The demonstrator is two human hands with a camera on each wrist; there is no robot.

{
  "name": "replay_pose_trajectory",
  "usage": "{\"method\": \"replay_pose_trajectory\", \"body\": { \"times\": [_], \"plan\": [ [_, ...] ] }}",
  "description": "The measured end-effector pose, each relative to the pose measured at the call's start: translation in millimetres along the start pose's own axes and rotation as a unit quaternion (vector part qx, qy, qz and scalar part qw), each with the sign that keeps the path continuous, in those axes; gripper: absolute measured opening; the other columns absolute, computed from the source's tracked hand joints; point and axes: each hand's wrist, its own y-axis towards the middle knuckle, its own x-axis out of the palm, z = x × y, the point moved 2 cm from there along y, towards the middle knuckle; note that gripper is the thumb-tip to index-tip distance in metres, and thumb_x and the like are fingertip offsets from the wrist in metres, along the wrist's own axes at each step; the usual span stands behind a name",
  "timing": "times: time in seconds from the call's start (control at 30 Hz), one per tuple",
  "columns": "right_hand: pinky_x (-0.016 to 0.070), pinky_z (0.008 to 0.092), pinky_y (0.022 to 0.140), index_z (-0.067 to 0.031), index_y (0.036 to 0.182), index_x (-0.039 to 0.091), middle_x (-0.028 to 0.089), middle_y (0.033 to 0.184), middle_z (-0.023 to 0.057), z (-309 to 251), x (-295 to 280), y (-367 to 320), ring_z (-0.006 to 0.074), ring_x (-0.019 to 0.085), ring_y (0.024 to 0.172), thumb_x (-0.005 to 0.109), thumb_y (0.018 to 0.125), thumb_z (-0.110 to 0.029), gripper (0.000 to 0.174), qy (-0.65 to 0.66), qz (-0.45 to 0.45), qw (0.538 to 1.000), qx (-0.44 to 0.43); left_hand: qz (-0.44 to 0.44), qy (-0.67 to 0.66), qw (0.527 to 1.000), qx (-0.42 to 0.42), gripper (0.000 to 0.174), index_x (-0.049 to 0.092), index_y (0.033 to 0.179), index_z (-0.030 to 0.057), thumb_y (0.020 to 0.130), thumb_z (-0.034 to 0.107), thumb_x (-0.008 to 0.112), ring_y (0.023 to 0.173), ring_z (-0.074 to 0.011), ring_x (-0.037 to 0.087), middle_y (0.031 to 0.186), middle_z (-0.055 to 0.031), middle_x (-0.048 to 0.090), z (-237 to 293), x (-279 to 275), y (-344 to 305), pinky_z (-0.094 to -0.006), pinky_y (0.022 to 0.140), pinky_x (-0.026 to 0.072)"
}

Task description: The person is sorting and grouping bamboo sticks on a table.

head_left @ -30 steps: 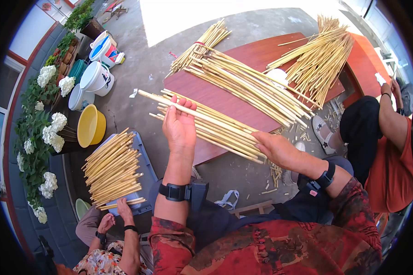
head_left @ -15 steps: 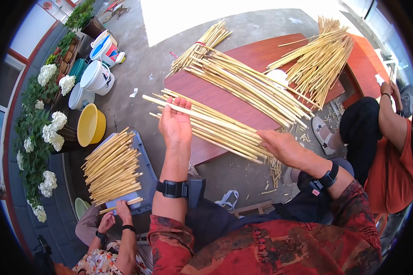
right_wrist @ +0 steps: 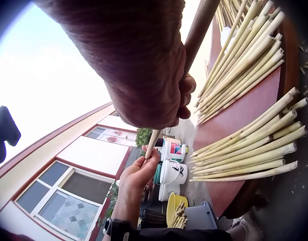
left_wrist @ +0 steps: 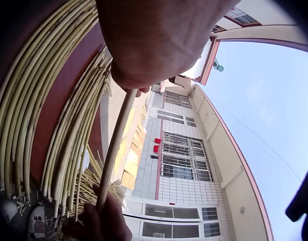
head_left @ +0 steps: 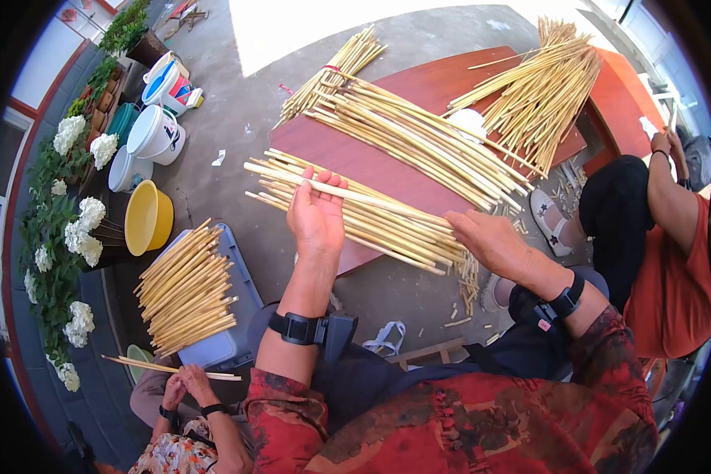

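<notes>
A long pale stalk (head_left: 387,205) is held between my two hands, above a loose row of stalks (head_left: 395,242) on the red-brown table (head_left: 387,171). My left hand (head_left: 317,223) is turned palm up near the stalk's left end, its fingers passing behind it. In the right wrist view, the thumb and fingers of this left hand (right_wrist: 135,182) pinch the stalk. At the other end my right hand (head_left: 494,245) grips the stalk from above, its curled fingers seen in the right wrist view.
Farther over the table lie a second row of stalks (head_left: 426,142), a tied bundle (head_left: 332,75) and a bushy sheaf (head_left: 541,103). To the left, another person beside a blue tray (head_left: 241,292) of stalks holds thin sticks (head_left: 174,366). A yellow basin (head_left: 148,217) and white buckets stand behind. Someone sits at right.
My left hand has shifted along the stalk, slightly right. The right hand keeps its grip. The person at lower left has lifted thin sticks off the tray. The whole head view has moved slightly.
</notes>
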Motion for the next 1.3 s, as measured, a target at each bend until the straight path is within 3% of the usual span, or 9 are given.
{"method": "replay_pose_trajectory", "body": {
  "times": [0.27, 0.37, 0.67, 0.83, 1.03, 1.1, 1.17, 1.23, 1.3],
  "plan": [
    [0.0442, 0.0383, 0.055, -0.0037, 0.103, 0.041, 0.051, 0.074, 0.0119, -2, -1, 2, 0.0305, 0.054, 0.068, 0.045, 0.077, -0.007, 0.026, -0.007, -0.001, 1.0, -0.016, -0.017, 0.016, 0.995, -0.1, 0.027, 0.04, 0.106, -0.0056, 0.086, 0.012, 0.035, 0.087, -0.0242, 0.048, 0.094, -0.013, 0.046, -10, 9, -4, -0.0413, 0.085, 0.0411],
    [0.0441, 0.0389, 0.057, -0.0045, 0.102, 0.041, 0.052, 0.076, 0.0135, -1, -4, -4, 0.0321, 0.054, 0.069, 0.045, 0.079, -0.01, 0.024, 0.036, -0.007, 0.999, -0.015, 0.005, -0.023, 1.0, -0.018, 0.006, 0.048, 0.08, 0.0016, 0.08, 0.007, 0.05, 0.064, -0.0156, 0.048, 0.068, -0.0042, 0.046, 21, -4, 27, -0.036, 0.068, 0.0448],
    [0.0423, 0.0405, 0.059, -0.0051, 0.101, 0.043, 0.049, 0.065, 0.0161, 4, -1, -10, 0.0335, 0.053, 0.064, 0.042, 0.086, -0.018, 0.02, 0.204, -0.084, 0.974, 0.042, -0.037, -0.044, 0.998, 0.037, 0.033, 0.042, 0.101, -0.0009, 0.093, 0.027, 0.027, 0.056, -0.0113, 0.034, 0.065, -0.0007, 0.034, 40, -4, 35, -0.0292, 0.056, 0.0358],
    [0.0346, 0.0222, 0.041, -0.0055, 0.094, 0.048, 0.041, 0.058, 0.0021, -15, 15, 9, 0.0096, 0.04, 0.046, 0.038, 0.09, -0.031, 0.028, 0.51, -0.19, 0.816, 0.194, -0.127, -0.009, 0.99, -0.06, 0.034, 0.041, 0.103, -0.0001, 0.093, 0.029, 0.026, 0.057, -0.0111, 0.034, 0.064, -0.0005, 0.033, -26, 36, -20, -0.0287, 0.057, 0.0348],
    [0.024, 0.0156, 0.034, -0.0091, 0.086, 0.049, 0.04, 0.059, -0.0025, -10, 19, 26, 0.0026, 0.031, 0.042, 0.04, 0.089, -0.035, 0.028, 0.667, -0.186, 0.688, 0.215, -0.161, 0.016, 0.975, -0.153, 0.028, 0.04, 0.103, -0.0002, 0.092, 0.025, 0.033, 0.057, -0.01, 0.033, 0.064, -0.0002, 0.032, -52, 51, -42, -0.0277, 0.055, 0.0352],
    [0.0254, 0.0176, 0.037, -0.0081, 0.085, 0.048, 0.039, 0.057, -0.0029, -10, 25, 29, 0.0032, 0.031, 0.043, 0.041, 0.089, -0.033, 0.026, 0.644, -0.176, 0.711, 0.22, -0.16, 0.047, 0.983, -0.079, 0.025, 0.041, 0.101, 0.0001, 0.092, 0.023, 0.034, 0.056, -0.0101, 0.033, 0.064, -0.0001, 0.032, -45, 51, -34, -0.0279, 0.054, 0.0349],
    [0.0284, 0.0197, 0.041, -0.0075, 0.085, 0.048, 0.038, 0.056, -0.0029, -5, 39, 31, 0.0052, 0.034, 0.048, 0.042, 0.089, -0.032, 0.025, 0.453, -0.073, 0.88, 0.121, -0.139, 0.037, 0.987, -0.069, 0.024, 0.041, 0.099, 0.0004, 0.091, 0.022, 0.036, 0.055, -0.01, 0.033, 0.063, 0.0002, 0.032, -39, 43, -23, -0.0278, 0.053, 0.0344],
    [0.0313, 0.0212, 0.047, -0.0054, 0.089, 0.049, 0.038, 0.059, -0.002, -12, 30, 31, 0.0061, 0.035, 0.054, 0.042, 0.089, -0.03, 0.026, 0.461, -0.123, 0.866, 0.152, -0.112, 0.041, 0.991, -0.067, 0.025, 0.04, 0.097, 0.0001, 0.091, 0.024, 0.038, 0.053, -0.0103, 0.034, 0.061, -0.0002, 0.034, -34, 39, -21, -0.0281, 0.051, 0.0365],
    [0.0397, 0.0384, 0.058, 0.0, 0.081, 0.043, 0.048, 0.064, 0.0156, -13, 27, 29, 0.0304, 0.051, 0.062, 0.04, 0.088, -0.025, 0.026, 0.357, -0.106, 0.923, 0.096, -0.113, 0.048, 0.991, -0.052, 0.023, 0.041, 0.096, 0.0003, 0.091, 0.022, 0.038, 0.052, -0.0097, 0.033, 0.059, 0.0004, 0.033, -29, 37, -18, -0.0267, 0.05, 0.0349]
  ]
}}
